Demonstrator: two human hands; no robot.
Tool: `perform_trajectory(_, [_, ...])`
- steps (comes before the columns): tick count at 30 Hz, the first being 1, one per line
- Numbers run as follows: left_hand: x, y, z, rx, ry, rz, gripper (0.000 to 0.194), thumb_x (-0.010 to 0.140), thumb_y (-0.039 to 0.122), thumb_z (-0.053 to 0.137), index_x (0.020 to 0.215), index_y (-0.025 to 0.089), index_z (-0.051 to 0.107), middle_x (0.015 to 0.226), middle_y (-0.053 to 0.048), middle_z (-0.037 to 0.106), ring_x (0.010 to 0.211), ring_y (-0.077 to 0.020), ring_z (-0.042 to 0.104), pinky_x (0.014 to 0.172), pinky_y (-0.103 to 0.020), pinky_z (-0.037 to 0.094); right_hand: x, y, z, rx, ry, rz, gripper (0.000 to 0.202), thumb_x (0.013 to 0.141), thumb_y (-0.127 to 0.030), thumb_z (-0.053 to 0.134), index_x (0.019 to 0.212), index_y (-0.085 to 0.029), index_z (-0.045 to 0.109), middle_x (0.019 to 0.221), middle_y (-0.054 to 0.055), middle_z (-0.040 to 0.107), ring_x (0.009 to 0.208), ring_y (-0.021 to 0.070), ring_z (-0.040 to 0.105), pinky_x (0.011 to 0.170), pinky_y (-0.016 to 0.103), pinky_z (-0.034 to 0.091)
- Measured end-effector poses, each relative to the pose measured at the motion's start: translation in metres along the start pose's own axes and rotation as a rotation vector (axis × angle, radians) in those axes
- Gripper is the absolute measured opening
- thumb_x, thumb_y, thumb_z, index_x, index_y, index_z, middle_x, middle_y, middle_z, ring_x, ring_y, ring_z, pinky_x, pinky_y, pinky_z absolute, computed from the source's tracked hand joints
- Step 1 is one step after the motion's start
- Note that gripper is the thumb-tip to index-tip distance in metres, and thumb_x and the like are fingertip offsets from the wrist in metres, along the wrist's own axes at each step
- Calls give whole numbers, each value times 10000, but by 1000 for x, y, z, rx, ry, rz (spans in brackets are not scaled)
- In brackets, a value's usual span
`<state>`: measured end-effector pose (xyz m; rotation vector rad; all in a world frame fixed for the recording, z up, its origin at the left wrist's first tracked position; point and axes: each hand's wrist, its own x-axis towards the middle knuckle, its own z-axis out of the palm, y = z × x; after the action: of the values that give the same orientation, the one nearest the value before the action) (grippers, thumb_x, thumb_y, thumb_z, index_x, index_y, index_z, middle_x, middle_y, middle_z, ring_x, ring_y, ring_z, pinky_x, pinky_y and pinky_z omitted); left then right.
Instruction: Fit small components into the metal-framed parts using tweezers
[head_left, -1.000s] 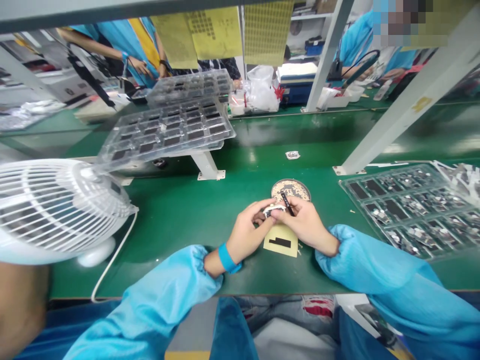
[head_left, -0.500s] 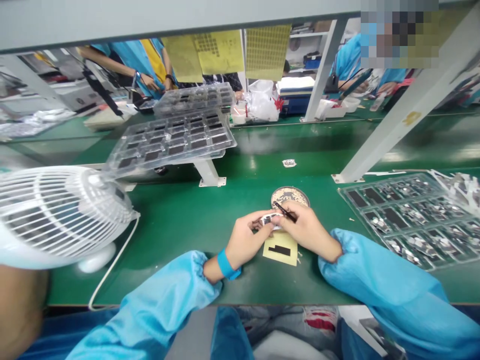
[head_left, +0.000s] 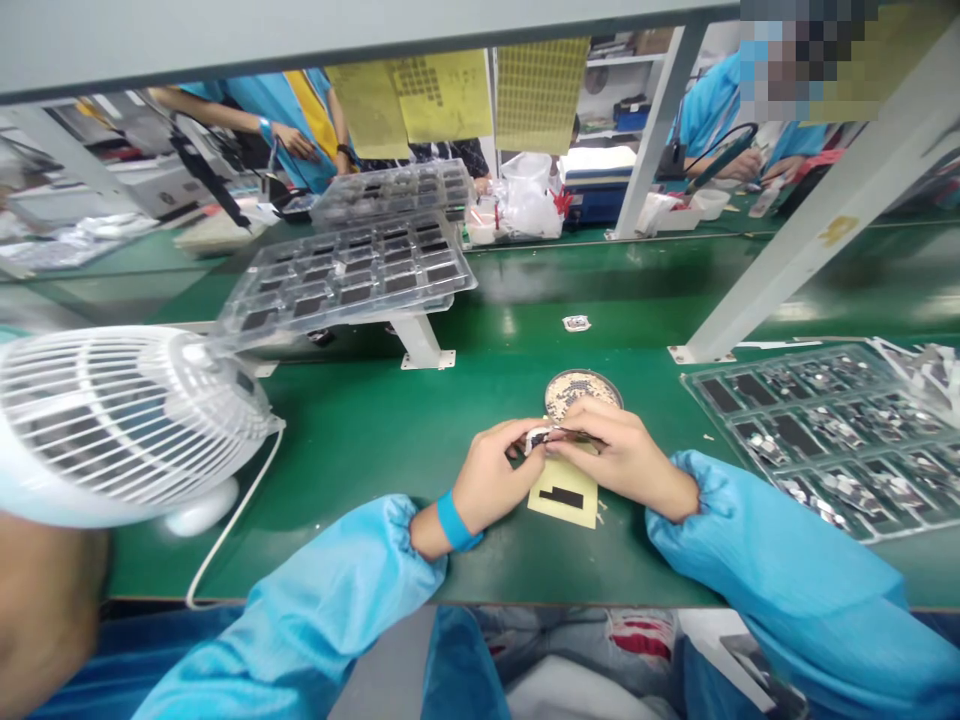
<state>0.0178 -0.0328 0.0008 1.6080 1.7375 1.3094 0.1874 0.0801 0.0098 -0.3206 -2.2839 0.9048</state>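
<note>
White-edged component (head_left: pixel 538 438): one, gripped in the left hand's (head_left: pixel 496 475) fingers above a yellow sheet (head_left: pixel 574 511). Right hand (head_left: pixel 625 457): closed on dark tweezers (head_left: pixel 581 435). Round dish (head_left: pixel 559 385), just beyond: many small pale and dark pieces. Clear tray (head_left: pixel 806 462), right: small parts, dark rectangles. Bare green bench (head_left: pixel 360 420) between left hand and white fan (head_left: pixel 135 420).

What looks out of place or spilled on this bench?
A small whitish part lies alone on the green bench, beyond the round dish and outside any tray. Tiny pale scraps sit loose beside the yellow sheet. White strips are heaped untidily at the right-hand tray.
</note>
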Motion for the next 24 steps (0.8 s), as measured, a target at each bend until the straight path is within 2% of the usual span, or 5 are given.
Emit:
perform_trajectory(4, [0,1,-2,64,-28,34,300,877,181,611,1148,216,735,1025,-50,760,766,-156,625,720,-273,502,1,0,0,-32,-18,-3,132,962,-303,639,1044,-235,717,918,68,641,853,203,610,730,338,505])
perform_trajectory(10, [-2,6,-4,96,-43,37,308,877,195,605,1149,228,743,1053,-56,762,933,-206,688,883,-319,530,-2,1,-1,-42,-53,-29,154,954,-311,645,1064,-248,733,949,78,662,876,224,632,746,355,528])
perform_trajectory(16, [-4,6,-2,65,-75,22,362,837,179,609,1165,222,756,1026,-50,776,881,-192,703,828,-274,532,-6,12,2,-80,-79,-83,136,957,-271,619,1058,-271,710,1014,81,680,925,250,669,793,374,560])
perform_trajectory(24, [-3,1,0,115,-79,-18,315,823,211,615,1090,209,782,931,-37,777,791,-178,672,716,-260,495,-5,9,6,-161,-149,-56,158,1001,-314,498,976,-265,646,926,66,652,852,237,670,743,360,582])
